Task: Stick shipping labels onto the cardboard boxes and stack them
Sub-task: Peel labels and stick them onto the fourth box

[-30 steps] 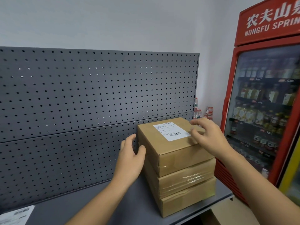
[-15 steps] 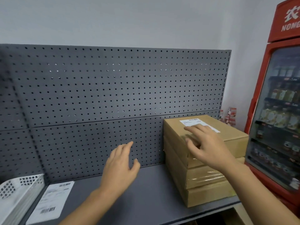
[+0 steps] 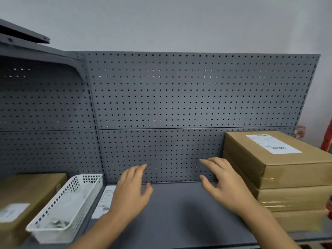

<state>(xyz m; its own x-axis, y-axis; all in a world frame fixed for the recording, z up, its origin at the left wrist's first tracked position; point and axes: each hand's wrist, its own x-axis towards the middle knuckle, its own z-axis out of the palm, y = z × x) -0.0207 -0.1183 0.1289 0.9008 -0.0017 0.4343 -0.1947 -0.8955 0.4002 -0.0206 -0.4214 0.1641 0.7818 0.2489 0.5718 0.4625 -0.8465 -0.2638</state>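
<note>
Cardboard stack [image 3: 280, 159] right of fingers [image 3: 213, 162] (apart)

The pegboard [image 3: 179, 90] is dark grey, dotted all over with even rows of small round holes. The shelf [image 3: 179, 216] below it is the same dark grey, plain and matte. The wall [image 3: 161, 24] is flat pale grey. On the right, the stack of boxes [image 3: 291, 178] is brown cardboard, and its top label [image 3: 273, 143] is white with black print and a barcode. On the left, a brown box [image 3: 30, 189] carries a white sticker [image 3: 12, 212]. The basket [image 3: 71, 200] is white with a lattice of small square holes. The loose label [image 3: 106, 200] is white with a black barcode. A red strip [image 3: 327, 141] shows at the far right.
</note>
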